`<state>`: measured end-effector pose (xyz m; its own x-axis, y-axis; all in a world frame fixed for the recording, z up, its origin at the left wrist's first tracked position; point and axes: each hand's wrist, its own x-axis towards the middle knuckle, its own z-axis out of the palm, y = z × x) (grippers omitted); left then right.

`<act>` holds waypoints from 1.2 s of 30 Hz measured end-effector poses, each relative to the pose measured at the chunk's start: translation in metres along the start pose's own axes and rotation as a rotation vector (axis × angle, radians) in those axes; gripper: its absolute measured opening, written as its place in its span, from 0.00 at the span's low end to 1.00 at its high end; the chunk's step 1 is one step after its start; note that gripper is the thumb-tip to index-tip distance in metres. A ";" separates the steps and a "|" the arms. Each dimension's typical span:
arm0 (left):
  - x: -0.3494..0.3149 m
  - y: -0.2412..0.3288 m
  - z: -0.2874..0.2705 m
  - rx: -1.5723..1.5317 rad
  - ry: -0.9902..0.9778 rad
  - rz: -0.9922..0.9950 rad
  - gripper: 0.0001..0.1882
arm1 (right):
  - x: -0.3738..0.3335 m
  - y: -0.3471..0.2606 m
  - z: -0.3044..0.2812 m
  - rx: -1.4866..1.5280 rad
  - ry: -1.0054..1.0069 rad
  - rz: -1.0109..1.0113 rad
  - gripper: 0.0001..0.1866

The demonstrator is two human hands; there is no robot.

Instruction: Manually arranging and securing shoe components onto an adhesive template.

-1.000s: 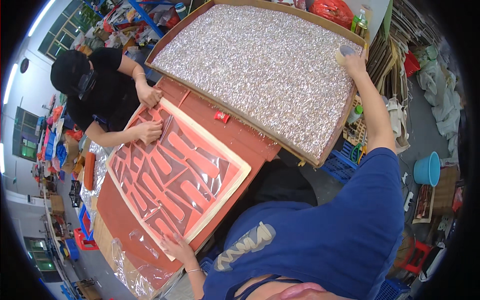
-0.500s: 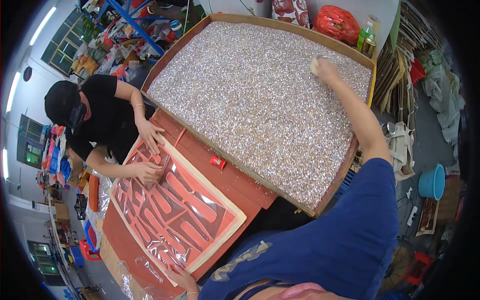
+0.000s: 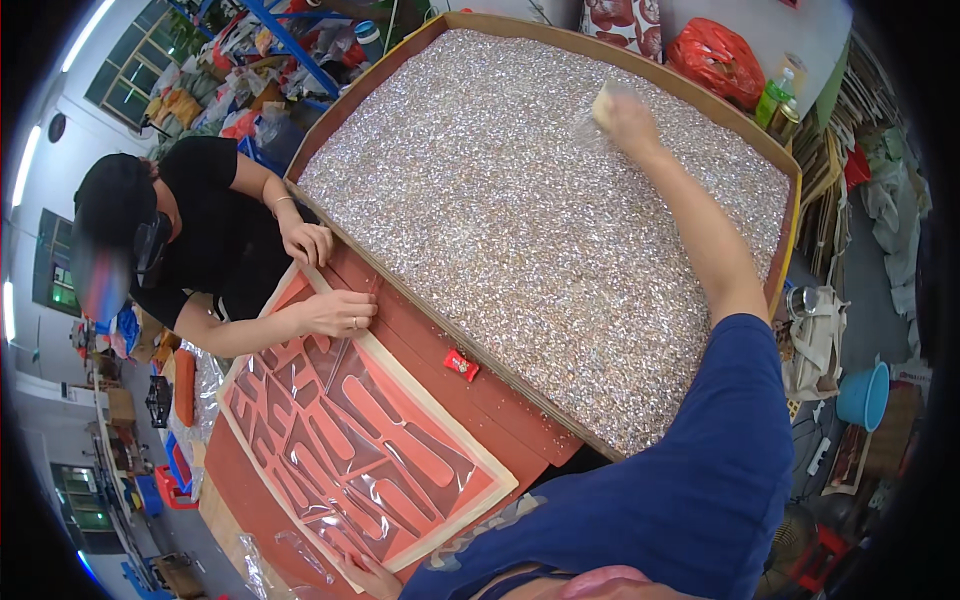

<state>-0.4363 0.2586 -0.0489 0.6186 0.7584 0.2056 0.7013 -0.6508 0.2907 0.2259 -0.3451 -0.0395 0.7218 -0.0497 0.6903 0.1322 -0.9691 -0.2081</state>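
My right hand (image 3: 631, 124) is over the far part of a large tray (image 3: 470, 345) filled with glittering silvery flakes (image 3: 500, 200). It is closed around a pale, flat scraper-like piece (image 3: 602, 108), smeared by motion, so its exact kind is unclear. At the bottom, my left hand (image 3: 372, 577) lies with its fingers stretched over the near edge of a cream-framed panel (image 3: 490, 487). That panel carries a clear plastic sheet (image 3: 435, 455) with long rounded shapes over red.
A co-worker in black (image 3: 205, 215) leans in from the left, both hands at the panel's far corner. A small red packet (image 3: 461, 364) lies on the red table (image 3: 420, 345) beside the tray. Behind the tray sit a red plastic bag (image 3: 715, 62) and a green bottle (image 3: 774, 97).
My right hand has moved left and slightly farther away across the flakes. The co-worker's hands have shifted from the sheet's middle to the panel's far corner. The view has turned slightly.
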 end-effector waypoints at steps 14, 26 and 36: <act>-0.010 0.037 -0.031 0.008 -0.025 -0.037 0.24 | -0.028 -0.135 -0.042 0.243 -0.346 -0.358 0.08; 0.025 -0.006 -0.001 -0.106 -0.092 0.159 0.24 | -0.069 0.121 -0.169 -0.470 -0.324 0.031 0.09; -0.015 -0.030 -0.012 -0.169 0.004 0.084 0.24 | -0.182 -0.080 -0.233 0.280 -0.425 -0.040 0.13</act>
<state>-0.4708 0.2672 -0.0499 0.6710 0.7017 0.2396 0.5775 -0.6972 0.4248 -0.0742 -0.3152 0.0126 0.9173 0.1448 0.3708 0.3001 -0.8637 -0.4049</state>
